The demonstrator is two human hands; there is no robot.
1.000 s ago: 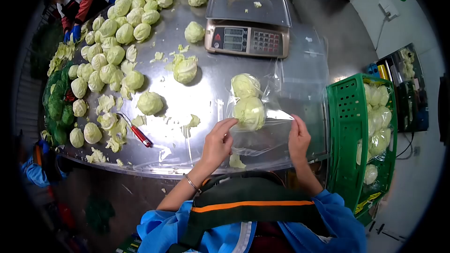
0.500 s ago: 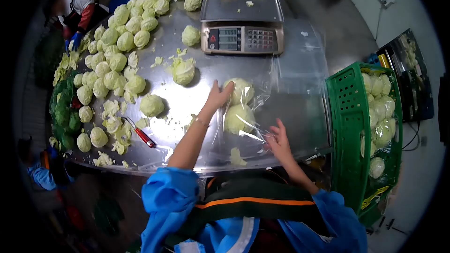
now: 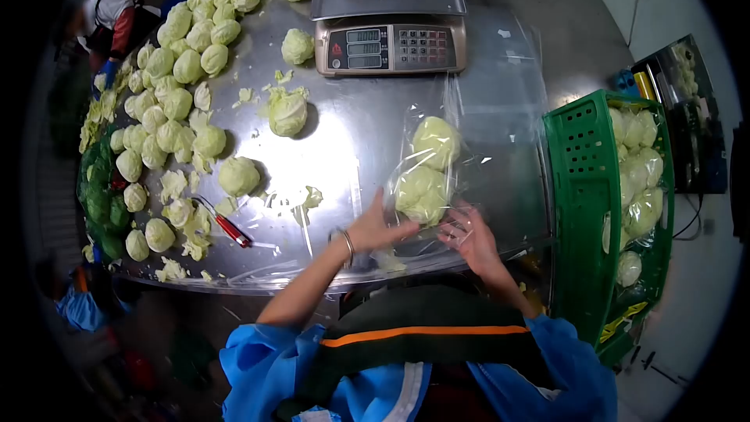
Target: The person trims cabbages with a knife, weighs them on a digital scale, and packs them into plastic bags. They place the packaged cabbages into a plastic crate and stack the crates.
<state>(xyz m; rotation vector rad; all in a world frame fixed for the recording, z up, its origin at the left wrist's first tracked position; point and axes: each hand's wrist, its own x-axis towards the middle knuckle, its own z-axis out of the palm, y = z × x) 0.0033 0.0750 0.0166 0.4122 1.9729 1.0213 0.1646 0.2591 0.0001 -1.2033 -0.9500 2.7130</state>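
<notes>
Two pale green cabbages, an upper one point(image 3: 436, 143) and a lower one point(image 3: 423, 194), lie one behind the other in clear plastic film on the metal table point(image 3: 336, 156). My left hand point(image 3: 376, 227) is at the lower left of the nearer cabbage, thumb and fingers apart. My right hand point(image 3: 472, 241) is at its lower right, fingers spread, with film around the fingertips. Neither hand is closed on anything.
A scale point(image 3: 391, 47) stands at the back. Many loose cabbages point(image 3: 187, 67) and a red-handled tool point(image 3: 232, 231) are on the left. To the right is a green crate point(image 3: 578, 211) of wrapped cabbages. A co-worker point(image 3: 113, 19) stands at the far left.
My left hand has come down from beside the upper cabbage to the lower one. The wrapped pair has shifted right. My right hand has stayed near the lower right, moving slightly closer to the cabbage.
</notes>
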